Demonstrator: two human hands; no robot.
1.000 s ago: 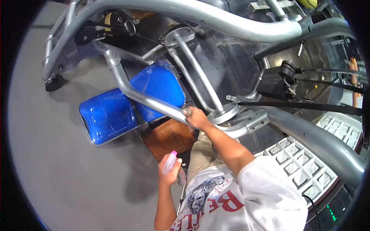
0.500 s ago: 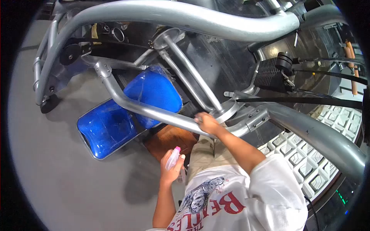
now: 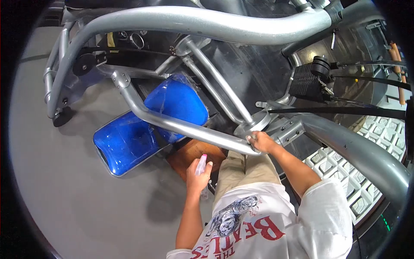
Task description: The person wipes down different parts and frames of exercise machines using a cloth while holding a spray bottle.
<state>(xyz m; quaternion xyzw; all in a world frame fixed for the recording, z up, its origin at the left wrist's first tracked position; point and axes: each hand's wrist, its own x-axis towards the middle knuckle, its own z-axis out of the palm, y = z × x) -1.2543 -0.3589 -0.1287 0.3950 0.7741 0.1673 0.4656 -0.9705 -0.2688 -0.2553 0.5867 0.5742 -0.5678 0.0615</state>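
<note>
My left hand (image 3: 197, 179) is wrapped round a clear spray bottle (image 3: 201, 167) with a pink tip, held in front of my body. My right hand (image 3: 261, 142) rests closed on a bent silver metal tube (image 3: 194, 131), near its right end by the bolted joint. Whatever lies under those fingers is too hidden to make out. Just beyond the right hand is a round silver plate (image 3: 254, 123) where two thin bars meet.
A thick silver tube (image 3: 181, 18) arches across the top. Beneath the frame sit a blue padded seat (image 3: 125, 142) and a brown board (image 3: 189, 155). Weight plates (image 3: 304, 82) and black cables (image 3: 345, 111) are at the right, above white patterned panels (image 3: 330, 166).
My right hand has slid right along the silver tube, toward the bolted joint. The left hand still holds the spray bottle, and the view has shifted slightly.
</note>
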